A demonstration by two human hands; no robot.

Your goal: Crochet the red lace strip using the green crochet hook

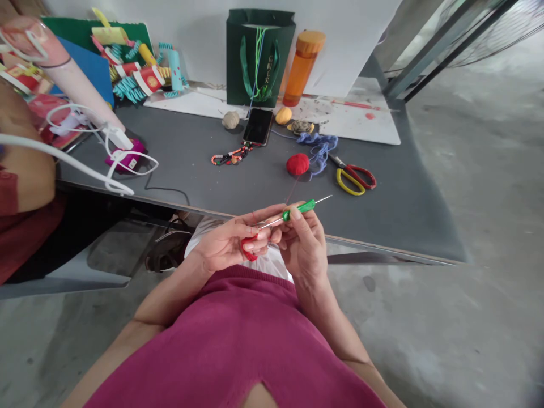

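Note:
My left hand is closed on a small piece of red crochet work, pinched between thumb and fingers. In my right hand is a crochet hook with a green handle, its thin metal shaft reaching left to the red piece. Another thin metal tip sticks out of the handle's right end. A red strand runs from my left fingers toward a ball of red yarn on the table. Part of the red piece is hidden behind my left fingers.
On the grey table lie scissors, tangled blue yarn, a phone and a beaded strap. A green paper bag and an orange bottle stand behind. Another person's arm is at the left.

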